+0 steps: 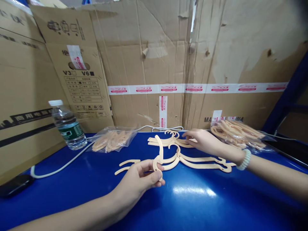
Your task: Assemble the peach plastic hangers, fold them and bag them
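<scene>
My left hand (149, 175) is closed, pinching a curved, cream-coloured folding hanger piece (158, 149) with its long arm pointing up. My right hand (202, 141) reaches over a stack of folding hangers (161, 140) at the back, its bent fingers at a hanger's right arm. The palm hides what lies under it. Between my hands, more hangers (199, 165) lie spread, hooks pointing away from me. Two loose hanger arms (127, 163) rest left of them, partly behind my left hand.
Clear bags of hanger parts lie at left (113, 139) and right (238, 131). A water bottle (68, 125) stands at left, near a white cable (62, 165) and a black device (16, 185). Cardboard (144, 64) walls the back of the blue table (192, 208).
</scene>
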`<state>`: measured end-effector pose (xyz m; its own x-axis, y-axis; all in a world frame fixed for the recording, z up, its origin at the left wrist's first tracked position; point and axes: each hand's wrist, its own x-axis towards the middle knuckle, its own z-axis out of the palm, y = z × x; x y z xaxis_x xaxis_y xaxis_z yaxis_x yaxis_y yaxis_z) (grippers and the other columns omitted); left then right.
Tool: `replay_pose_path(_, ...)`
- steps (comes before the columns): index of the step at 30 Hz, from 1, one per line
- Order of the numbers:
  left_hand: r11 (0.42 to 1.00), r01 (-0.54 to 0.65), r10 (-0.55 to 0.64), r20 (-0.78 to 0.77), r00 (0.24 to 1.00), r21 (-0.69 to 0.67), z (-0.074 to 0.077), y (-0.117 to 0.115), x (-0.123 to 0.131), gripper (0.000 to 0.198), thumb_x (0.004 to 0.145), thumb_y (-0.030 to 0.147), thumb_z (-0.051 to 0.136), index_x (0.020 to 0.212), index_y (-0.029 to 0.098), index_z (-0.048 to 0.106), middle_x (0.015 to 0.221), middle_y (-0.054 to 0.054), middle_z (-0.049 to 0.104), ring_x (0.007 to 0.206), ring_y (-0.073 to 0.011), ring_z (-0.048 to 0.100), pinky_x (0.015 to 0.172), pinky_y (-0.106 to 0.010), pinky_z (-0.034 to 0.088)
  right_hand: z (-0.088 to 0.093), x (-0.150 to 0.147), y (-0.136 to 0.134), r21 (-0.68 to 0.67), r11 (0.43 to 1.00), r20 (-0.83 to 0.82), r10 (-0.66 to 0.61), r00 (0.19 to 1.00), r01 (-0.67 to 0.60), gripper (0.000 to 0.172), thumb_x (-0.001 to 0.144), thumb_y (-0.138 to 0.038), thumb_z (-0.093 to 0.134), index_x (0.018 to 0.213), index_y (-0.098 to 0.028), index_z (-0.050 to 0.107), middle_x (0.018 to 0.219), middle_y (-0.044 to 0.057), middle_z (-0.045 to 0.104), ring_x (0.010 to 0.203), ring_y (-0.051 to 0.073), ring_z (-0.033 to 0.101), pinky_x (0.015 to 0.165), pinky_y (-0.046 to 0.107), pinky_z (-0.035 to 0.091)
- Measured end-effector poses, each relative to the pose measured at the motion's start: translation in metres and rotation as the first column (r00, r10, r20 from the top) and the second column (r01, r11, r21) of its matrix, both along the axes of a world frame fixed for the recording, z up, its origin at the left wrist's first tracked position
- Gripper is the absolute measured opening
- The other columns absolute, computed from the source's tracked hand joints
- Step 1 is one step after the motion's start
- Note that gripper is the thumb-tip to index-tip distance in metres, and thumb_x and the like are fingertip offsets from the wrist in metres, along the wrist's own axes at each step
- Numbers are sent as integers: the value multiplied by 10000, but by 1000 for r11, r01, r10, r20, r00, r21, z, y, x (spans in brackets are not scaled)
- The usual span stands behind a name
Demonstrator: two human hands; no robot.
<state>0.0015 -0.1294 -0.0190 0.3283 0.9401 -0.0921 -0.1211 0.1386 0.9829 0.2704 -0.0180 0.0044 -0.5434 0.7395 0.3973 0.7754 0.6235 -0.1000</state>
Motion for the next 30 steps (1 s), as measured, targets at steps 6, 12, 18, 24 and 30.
replay_pose_path(6, 999, -48, 51, 145, 988, -19, 1, 7, -7, 320, 648, 283, 871, 857, 153, 666, 740, -4, 667, 757, -116, 622, 761, -226, 464, -27, 11, 13, -33, 999, 97, 35, 995, -32, 167, 885, -206, 529, 809, -158, 669, 831, 85, 679, 824, 213, 616, 757, 301, 465)
replay_pose_path(12, 985, -170, 170, 179, 969, -16, 12, 14, -26, 338, 633, 268, 885, 878, 157, 682, 757, -18, 682, 726, -115, 617, 691, -216, 453, -6, 16, 1, -37, 999, -112, 12, 994, -16, 165, 888, -297, 514, 827, -169, 599, 776, 53, 660, 695, 184, 614, 637, 283, 469)
replay_pose_path(18, 990, -133, 122, 221, 968, 37, 5, 17, -39, 247, 706, 290, 838, 744, 140, 646, 675, 14, 595, 651, -91, 534, 651, -218, 426, -7, 29, -45, -70, 991, -406, 77, 911, -115, 222, 879, -427, 583, 859, -206, 589, 777, 38, 665, 675, 170, 626, 605, 262, 528)
replay_pose_path(24, 997, -61, 74, 303, 950, -51, -1, 13, -31, 306, 687, 282, 855, 715, 147, 582, 811, 3, 573, 760, -103, 521, 724, -247, 427, -19, 24, -79, -10, 992, -422, 112, 899, -129, 172, 882, -379, 602, 983, -257, 671, 856, 47, 710, 720, 185, 681, 559, 232, 555)
replay_pose_path(30, 993, 62, -20, 361, 932, -104, -2, 2, -32, 330, 742, 286, 814, 730, 175, 504, 839, 15, 559, 814, -138, 567, 768, -315, 462, -13, 18, -89, 19, 983, -409, 176, 896, -184, 77, 880, -316, 602, 917, -280, 660, 821, 31, 697, 672, 173, 667, 524, 215, 549)
